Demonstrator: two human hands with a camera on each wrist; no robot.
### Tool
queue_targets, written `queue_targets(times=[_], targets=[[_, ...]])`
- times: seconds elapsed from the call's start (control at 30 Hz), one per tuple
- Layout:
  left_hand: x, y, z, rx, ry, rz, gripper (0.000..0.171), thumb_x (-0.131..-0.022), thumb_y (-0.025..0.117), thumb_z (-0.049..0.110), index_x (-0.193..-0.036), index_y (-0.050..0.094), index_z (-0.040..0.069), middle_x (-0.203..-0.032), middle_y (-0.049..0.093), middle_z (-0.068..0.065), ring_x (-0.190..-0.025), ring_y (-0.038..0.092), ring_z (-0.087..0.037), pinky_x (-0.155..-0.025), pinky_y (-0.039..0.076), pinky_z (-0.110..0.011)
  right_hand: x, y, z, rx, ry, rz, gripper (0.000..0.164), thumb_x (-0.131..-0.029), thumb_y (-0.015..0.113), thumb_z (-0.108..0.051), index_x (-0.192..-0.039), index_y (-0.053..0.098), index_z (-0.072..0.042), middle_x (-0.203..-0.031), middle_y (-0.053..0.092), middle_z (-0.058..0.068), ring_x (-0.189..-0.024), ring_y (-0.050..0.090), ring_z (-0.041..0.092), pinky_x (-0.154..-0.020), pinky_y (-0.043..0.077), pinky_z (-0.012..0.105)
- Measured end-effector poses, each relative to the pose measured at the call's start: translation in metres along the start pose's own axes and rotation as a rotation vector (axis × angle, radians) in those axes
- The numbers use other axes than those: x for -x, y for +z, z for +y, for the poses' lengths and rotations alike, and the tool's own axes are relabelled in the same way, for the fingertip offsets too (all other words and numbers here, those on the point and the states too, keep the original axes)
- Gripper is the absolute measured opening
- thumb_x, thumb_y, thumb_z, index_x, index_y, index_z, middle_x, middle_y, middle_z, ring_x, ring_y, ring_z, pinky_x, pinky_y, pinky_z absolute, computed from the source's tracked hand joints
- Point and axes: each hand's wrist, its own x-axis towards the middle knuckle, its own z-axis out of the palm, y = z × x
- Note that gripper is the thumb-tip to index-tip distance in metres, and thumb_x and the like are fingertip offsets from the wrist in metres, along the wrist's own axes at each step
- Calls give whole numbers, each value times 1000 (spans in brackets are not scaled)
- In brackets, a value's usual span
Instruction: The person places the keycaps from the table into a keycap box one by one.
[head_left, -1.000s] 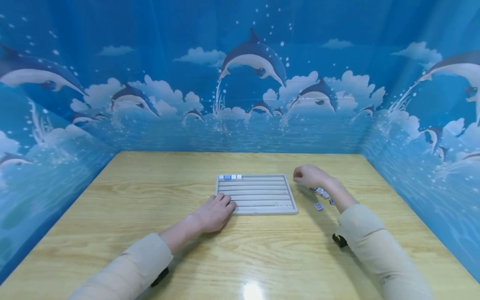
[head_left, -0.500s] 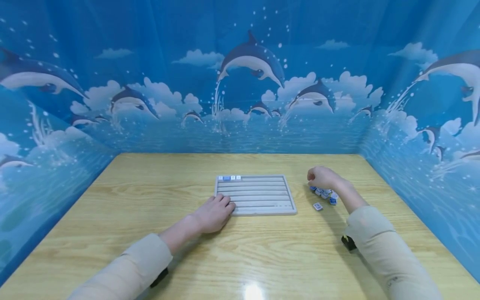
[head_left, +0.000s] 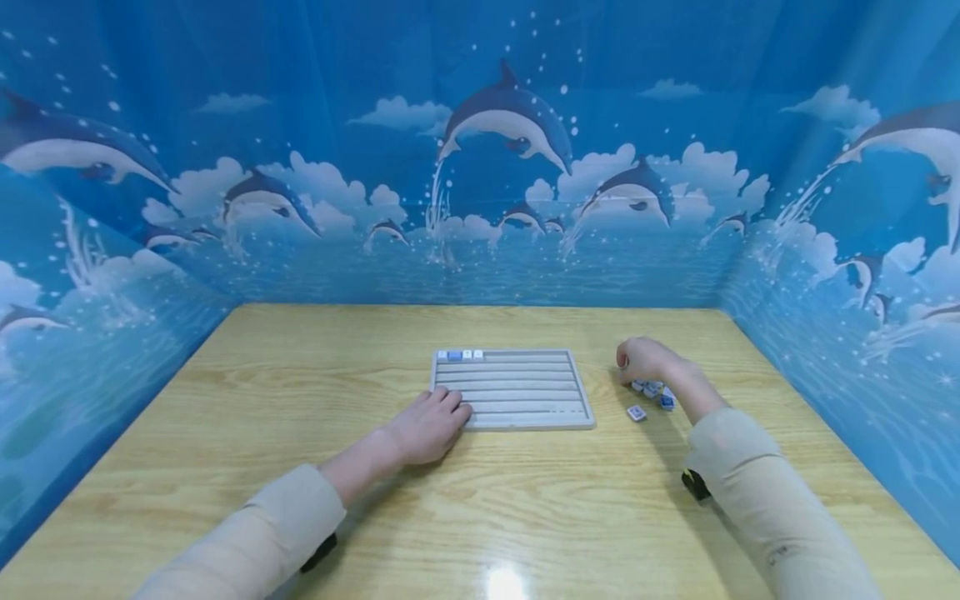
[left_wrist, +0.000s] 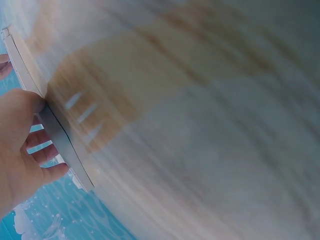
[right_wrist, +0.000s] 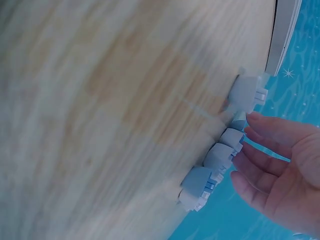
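Observation:
A pale grey ridged tray (head_left: pixel 517 385) lies mid-table, with a few white and blue keycaps (head_left: pixel 455 356) in the left end of its back row. My left hand (head_left: pixel 429 427) holds the tray's front left part, its thumb against the front edge in the left wrist view. My right hand (head_left: pixel 647 360) is down at a small heap of keycaps (head_left: pixel 649 388) right of the tray. In the right wrist view, the thumb tip is beside a bluish keycap (right_wrist: pixel 239 121), the fingers loosely bent. I cannot see a keycap held between them.
One keycap (head_left: pixel 636 413) lies apart, in front of the heap. The wooden table (head_left: pixel 480 508) is bounded at the back and sides by a blue dolphin-print curtain (head_left: pixel 390 250).
My right hand has moved right, from beside the tray's back right corner to the heap, then lowered slightly onto it. My left hand and the tray have stayed put.

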Motion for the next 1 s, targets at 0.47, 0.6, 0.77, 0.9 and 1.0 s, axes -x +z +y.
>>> queue_targets(times=[0.47, 0.6, 0.77, 0.9, 1.0], targets=[[0, -1, 0, 6, -5, -19, 25, -96, 45, 20, -116, 55, 8, -106, 51, -7, -99, 46, -24, -84, 43, -40, -6, 4, -2, 26, 55, -28, 14, -79, 65, -5, -92, 62, 1, -86, 60, 9, -74, 55, 21, -69, 49, 37], [0, 0, 0, 6, -4, -13, 26, -96, 46, 21, -117, 55, 8, -106, 51, -7, -99, 46, -24, -84, 43, -40, -5, 4, -2, 56, 50, -28, 13, -80, 64, -5, -92, 62, 0, -86, 60, 8, -73, 54, 21, -67, 48, 37], [1, 0, 0, -5, 2, -3, 26, -96, 46, 21, -117, 55, 8, -106, 51, -8, -99, 46, -24, -84, 44, -40, -5, 6, -3, 42, 38, -4, 10, -81, 61, -4, -90, 62, 0, -85, 59, 9, -72, 53, 21, -67, 48, 37], [1, 1, 0, -12, 8, 12, 25, -95, 46, 20, -116, 56, 7, -105, 52, -8, -98, 47, -24, -82, 44, -40, -6, 6, -2, 30, 16, 43, 7, -79, 62, -1, -86, 63, 2, -83, 59, 11, -71, 53, 22, -67, 48, 37], [1, 1, 0, -8, 8, 21, 25, -95, 47, 20, -115, 56, 7, -104, 52, -8, -97, 47, -25, -81, 44, -40, -7, 6, -1, 29, 11, 70, 10, -79, 62, 0, -87, 63, 4, -86, 58, 13, -73, 53, 23, -68, 48, 37]])
